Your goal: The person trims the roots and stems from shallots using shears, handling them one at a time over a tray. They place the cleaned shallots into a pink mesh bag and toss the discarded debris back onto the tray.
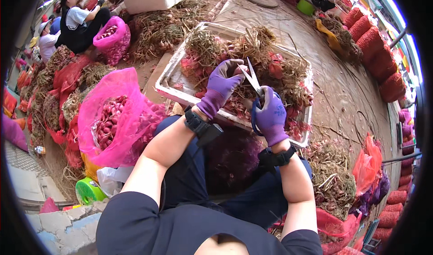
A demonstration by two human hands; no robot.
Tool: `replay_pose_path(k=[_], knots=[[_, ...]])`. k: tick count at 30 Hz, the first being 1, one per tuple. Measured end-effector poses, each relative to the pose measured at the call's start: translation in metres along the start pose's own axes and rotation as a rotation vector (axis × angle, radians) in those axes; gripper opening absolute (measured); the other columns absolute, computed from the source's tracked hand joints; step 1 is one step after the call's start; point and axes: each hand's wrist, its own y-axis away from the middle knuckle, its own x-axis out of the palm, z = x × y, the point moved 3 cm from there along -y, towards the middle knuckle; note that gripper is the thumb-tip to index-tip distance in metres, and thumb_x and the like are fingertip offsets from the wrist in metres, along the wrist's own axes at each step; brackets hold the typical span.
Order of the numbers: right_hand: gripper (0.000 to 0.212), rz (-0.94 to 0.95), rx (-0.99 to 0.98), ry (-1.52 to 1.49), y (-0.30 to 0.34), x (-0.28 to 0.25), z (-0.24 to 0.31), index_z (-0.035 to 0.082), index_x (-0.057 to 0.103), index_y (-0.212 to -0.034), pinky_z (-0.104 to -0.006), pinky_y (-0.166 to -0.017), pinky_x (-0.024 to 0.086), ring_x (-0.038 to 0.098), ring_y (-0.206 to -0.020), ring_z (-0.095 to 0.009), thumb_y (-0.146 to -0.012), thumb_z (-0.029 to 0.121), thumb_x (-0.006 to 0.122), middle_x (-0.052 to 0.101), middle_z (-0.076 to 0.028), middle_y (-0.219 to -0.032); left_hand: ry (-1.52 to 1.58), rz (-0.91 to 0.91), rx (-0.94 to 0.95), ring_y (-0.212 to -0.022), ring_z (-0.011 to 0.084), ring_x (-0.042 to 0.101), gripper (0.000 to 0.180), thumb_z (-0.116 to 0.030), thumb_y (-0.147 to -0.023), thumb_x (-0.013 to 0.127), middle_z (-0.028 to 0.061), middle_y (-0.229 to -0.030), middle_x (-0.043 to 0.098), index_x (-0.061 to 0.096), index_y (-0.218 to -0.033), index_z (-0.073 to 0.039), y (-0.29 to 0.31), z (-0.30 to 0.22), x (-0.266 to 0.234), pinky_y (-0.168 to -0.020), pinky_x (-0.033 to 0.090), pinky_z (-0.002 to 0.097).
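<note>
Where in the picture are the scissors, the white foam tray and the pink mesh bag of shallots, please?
scissors (252,78), head view, on the steel blades.
white foam tray (177,91), head view, on its near left rim.
pink mesh bag of shallots (131,119), head view, on its bare mesh side.

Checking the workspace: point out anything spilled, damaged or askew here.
Nothing looks damaged. Dried roots and stalks lie strewn loose over the ground beside the white tray. The left hand pinches a bulb; the right hand works scissors over the tray.
</note>
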Motion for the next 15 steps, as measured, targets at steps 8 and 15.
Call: replay_pose_path(k=[8,15], knots=[[0.047,0.132,0.171,-0.061,0.001,-0.009,0.006,0.010,0.054,-0.096,-0.0416,-0.062,0.048,0.064,-0.069,-0.032,-0.081,0.052,0.068,0.063,-0.012,-0.071,-0.086,-0.022,0.000,-0.097,0.0092,0.062,0.039,-0.002,-0.084,0.068,0.0035,-0.108,0.065,0.057,-0.121,-0.002,0.004,0.003,-0.003,-0.084,0.051,0.0230],[0.047,0.110,0.362,-0.496,-0.004,-0.004,-0.014,0.005,0.053,-0.110,-0.0271,-0.061,0.050,0.062,-0.066,-0.014,-0.083,0.036,0.075,0.062,-0.006,-0.076,-0.090,0.066,-0.020,-0.097,0.0104,0.063,0.037,-0.001,-0.085,0.068,0.0046,-0.107,0.066,0.057,-0.120,-0.002,0.003,0.005,0.002,-0.086,0.051,0.0240]])
